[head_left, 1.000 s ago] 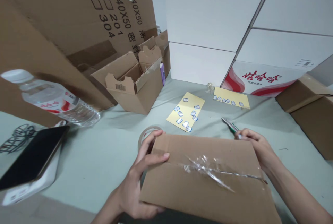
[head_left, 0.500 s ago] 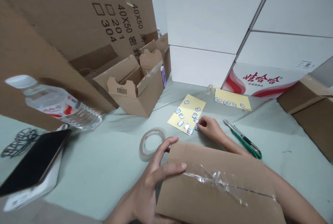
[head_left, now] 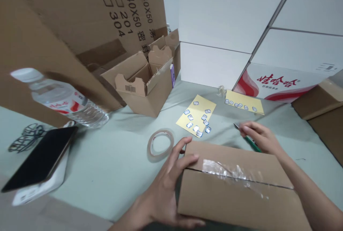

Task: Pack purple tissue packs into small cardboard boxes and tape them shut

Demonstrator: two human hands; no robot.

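My left hand (head_left: 167, 184) grips the left end of a closed cardboard box (head_left: 233, 198), with thumb and fingers spread around its edges. Clear, wrinkled tape (head_left: 225, 168) lies across the seam on the box's top. Beyond the box, my right hand (head_left: 258, 136) has its fingers closed over a utility knife (head_left: 252, 143) with a green handle; the knife lies on the table and the hand hides its middle. Left of that hand is a yellow sheet (head_left: 182, 121) bearing several small blue-edged stickers. One sticker (head_left: 208, 129) is just off the sheet's right edge.
A roll of clear tape (head_left: 150, 145) lies left of the box. Further left are a water bottle (head_left: 66, 98), a phone (head_left: 40, 159) and a dark cord (head_left: 25, 138). Open cartons (head_left: 150, 98) stand behind. Another yellow sheet (head_left: 248, 107) lies near white boxes (head_left: 214, 63); a cardboard box (head_left: 321, 98) stands right.
My right hand has left the sticker at the yellow sheet's edge and moved right onto the utility knife. My left hand keeps hold of the box, which has tilted slightly.
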